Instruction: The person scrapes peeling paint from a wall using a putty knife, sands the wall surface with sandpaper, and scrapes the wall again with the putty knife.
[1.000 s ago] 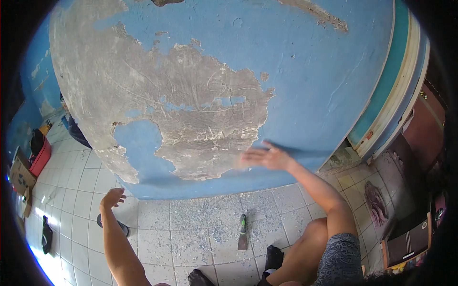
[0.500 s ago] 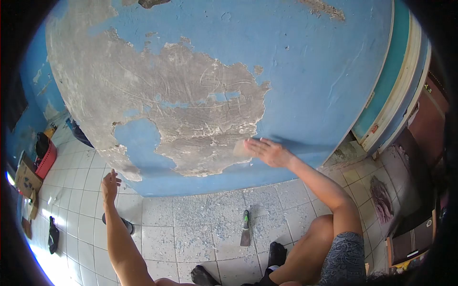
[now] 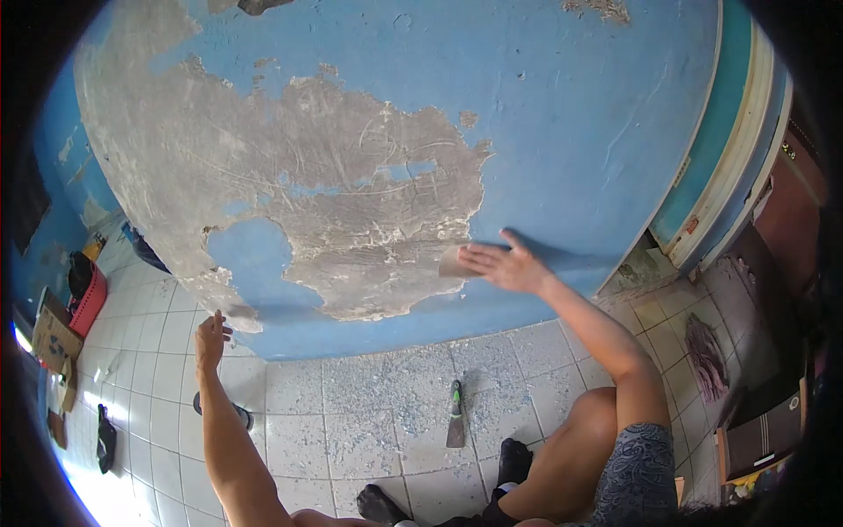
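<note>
While the right hand (image 3: 518,268) lies against the lower wall (image 3: 623,198), fingers outstretched and thumb raised clear, a thin brownish sheet (image 3: 451,262) shows beyond its fingertips, at the right edge of the grey patch (image 3: 351,158). Whether the fingers pinch the sheet or merely press it flat cannot be told. The left hand (image 3: 211,340) is raised near the wall's lower left edge, its fingers loosely bent and parted; nothing is seen in it, and contact with the wall cannot be confirmed.

The surface appears partly worked: the broad grey patch is bare, with scratches and pale, ragged margins. Blue paint (image 3: 571,114) is left over most of the right side, along the wall's base, as an island (image 3: 250,256) at the patch's lower left, and as thin strips (image 3: 408,170) across its middle. By this measure, work seems well advanced at the left and slight at the right. Flakes (image 3: 378,386) lie strewn over the tiled floor (image 3: 158,378). The scraper (image 3: 456,415), in neither hand, lies among them, blade toward the feet (image 3: 515,461).
</note>
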A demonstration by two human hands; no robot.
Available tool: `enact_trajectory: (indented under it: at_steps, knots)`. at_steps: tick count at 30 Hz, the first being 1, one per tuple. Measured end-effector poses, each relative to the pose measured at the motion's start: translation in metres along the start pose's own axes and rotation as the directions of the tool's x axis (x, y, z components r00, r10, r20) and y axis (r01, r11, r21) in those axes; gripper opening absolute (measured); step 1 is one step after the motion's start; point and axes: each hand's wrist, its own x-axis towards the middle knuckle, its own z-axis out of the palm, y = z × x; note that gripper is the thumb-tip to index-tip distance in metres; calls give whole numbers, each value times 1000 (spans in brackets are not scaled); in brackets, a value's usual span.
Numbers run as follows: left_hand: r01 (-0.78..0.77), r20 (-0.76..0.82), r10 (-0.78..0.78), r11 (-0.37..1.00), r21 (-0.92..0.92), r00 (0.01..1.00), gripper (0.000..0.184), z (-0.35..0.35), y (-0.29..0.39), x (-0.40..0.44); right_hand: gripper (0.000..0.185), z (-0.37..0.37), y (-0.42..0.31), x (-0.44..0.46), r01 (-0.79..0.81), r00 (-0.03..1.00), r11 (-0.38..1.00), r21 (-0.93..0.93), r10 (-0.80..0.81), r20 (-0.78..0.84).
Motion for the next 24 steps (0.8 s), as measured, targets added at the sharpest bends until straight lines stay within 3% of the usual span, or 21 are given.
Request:
enact_trajectory:
  at_steps: [1, 3, 6, 7, 10, 12, 13, 16, 18, 20, 21, 24]
  knots:
    - [0, 3, 0, 1000, 6, 1000, 56, 0, -3, -2, 74, -1, 12, 2, -18, 1000, 999, -34, 17, -26]
    - [-5, 9, 5, 1000, 11, 1000, 57, 2, -2, 3, 67, -10, 37, 11, -201, 979, 979, 45, 203, -37]
    - [-4, -4, 4, 1000, -3, 1000, 57, 6, -2, 3, 58, -30, 63, 28, -511, 858, 845, 156, 513, 27]
    - [-7, -13, 7, 1000, -16, 1000, 57, 5, -2, 3, 56, -29, 62, 31, -526, 847, 831, 181, 530, 25]
    - [-3, -138, 30, 982, 190, 990, 55, 2, 26, -4, 50, -26, 41, 36, -547, 828, 781, 301, 559, 53]
    - [80, -396, 57, 944, 321, 916, 55, -3, 39, 1, 54, -14, 11, 31, -241, 970, 933, 267, 242, 30]
    - [132, -514, 87, 918, 375, 853, 54, -6, 46, 4, 57, -10, -1, 27, -121, 993, 968, 218, 118, 28]
    - [104, -718, 105, 965, 240, 688, 54, -16, 75, 7, 70, -12, -32, 29, 162, 985, 987, 23, -163, 49]
    - [28, -763, 178, 968, 249, 622, 54, -17, 85, 11, 68, -7, -9, 39, 17, 1000, 1000, -22, -17, -5]
    - [-33, -782, 239, 962, 269, 576, 51, -21, 93, 9, 65, -16, 24, 56, -214, 973, 969, 121, 223, -62]
    - [-78, -782, 284, 953, 291, 555, 50, -25, 100, 10, 62, -26, 40, 66, -365, 917, 892, 268, 394, -61]
    - [-213, -763, 446, 895, 393, 468, 46, -31, 123, 22, 70, -32, 54, 78, -483, 800, 791, 376, 573, -178]
